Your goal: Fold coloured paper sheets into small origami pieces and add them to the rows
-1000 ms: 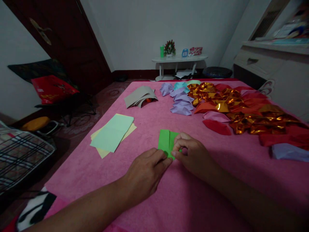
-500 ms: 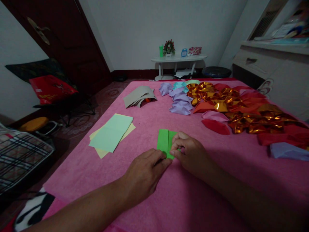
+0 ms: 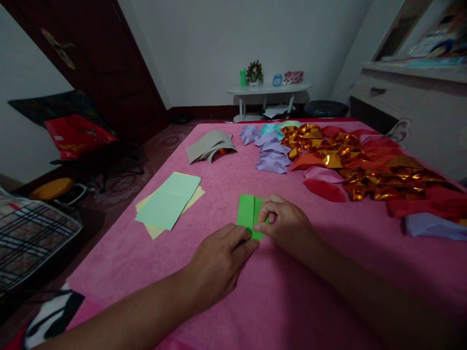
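Observation:
A bright green sheet of folded paper [image 3: 245,210] lies flat on the pink cloth in front of me, with a crease line running down its middle. My left hand [image 3: 222,255] holds its near edge down, thumb and fingers pressed together at the lower left corner. Curled in at the paper's right side is my right hand [image 3: 286,223], its thumb and finger closed against the paper near the middle crease. The right part of the paper is hidden under that hand.
Pale green sheets [image 3: 170,199] overlap yellow ones [image 3: 195,200] at left. Behind them rests a bent stack of grey paper [image 3: 207,146]. Folded purple pieces [image 3: 272,163], shiny gold pieces [image 3: 386,187] and red ones [image 3: 324,190] spread across the right and back of the pink cloth [image 3: 120,272].
My right hand has shifted slightly left along the paper, its thumb now closer to the middle crease. My left hand stays in place on the near edge.

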Action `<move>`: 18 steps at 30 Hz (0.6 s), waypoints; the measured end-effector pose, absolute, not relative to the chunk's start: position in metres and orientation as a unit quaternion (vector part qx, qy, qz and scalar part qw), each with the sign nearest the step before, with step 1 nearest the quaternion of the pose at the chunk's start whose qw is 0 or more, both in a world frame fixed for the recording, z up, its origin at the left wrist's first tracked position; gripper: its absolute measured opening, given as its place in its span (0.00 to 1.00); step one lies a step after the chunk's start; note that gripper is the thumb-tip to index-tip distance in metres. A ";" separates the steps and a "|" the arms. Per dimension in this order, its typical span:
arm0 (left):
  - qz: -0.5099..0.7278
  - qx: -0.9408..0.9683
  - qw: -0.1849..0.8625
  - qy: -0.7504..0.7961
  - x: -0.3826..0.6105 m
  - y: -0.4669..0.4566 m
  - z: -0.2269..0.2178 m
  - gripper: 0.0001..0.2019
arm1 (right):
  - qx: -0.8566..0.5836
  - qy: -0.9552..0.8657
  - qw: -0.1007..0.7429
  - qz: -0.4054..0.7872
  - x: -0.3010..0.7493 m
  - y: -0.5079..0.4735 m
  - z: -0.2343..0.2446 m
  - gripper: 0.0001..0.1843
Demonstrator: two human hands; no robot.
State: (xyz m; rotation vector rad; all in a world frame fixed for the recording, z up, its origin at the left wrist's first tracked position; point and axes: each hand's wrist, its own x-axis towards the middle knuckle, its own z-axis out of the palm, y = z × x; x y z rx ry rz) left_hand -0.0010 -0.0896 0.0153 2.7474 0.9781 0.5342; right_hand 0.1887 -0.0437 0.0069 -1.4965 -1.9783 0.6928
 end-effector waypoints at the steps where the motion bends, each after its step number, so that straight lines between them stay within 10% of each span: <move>1: 0.185 0.922 0.087 0.329 -0.001 -0.090 0.015 0.13 | -0.560 -0.737 0.284 0.250 0.190 -0.041 0.006 0.07; 7: 0.207 0.918 0.097 0.325 -0.002 -0.093 0.016 0.13 | -0.510 -0.752 0.386 0.161 0.186 -0.023 0.006 0.08; 11: 0.211 0.916 0.099 0.327 -0.002 -0.091 0.015 0.13 | -0.491 -0.791 0.336 0.144 0.172 -0.008 0.006 0.21; 18: 0.223 0.914 0.087 0.328 -0.002 -0.085 0.016 0.12 | -0.518 -0.808 0.220 0.173 0.171 0.011 0.015 0.06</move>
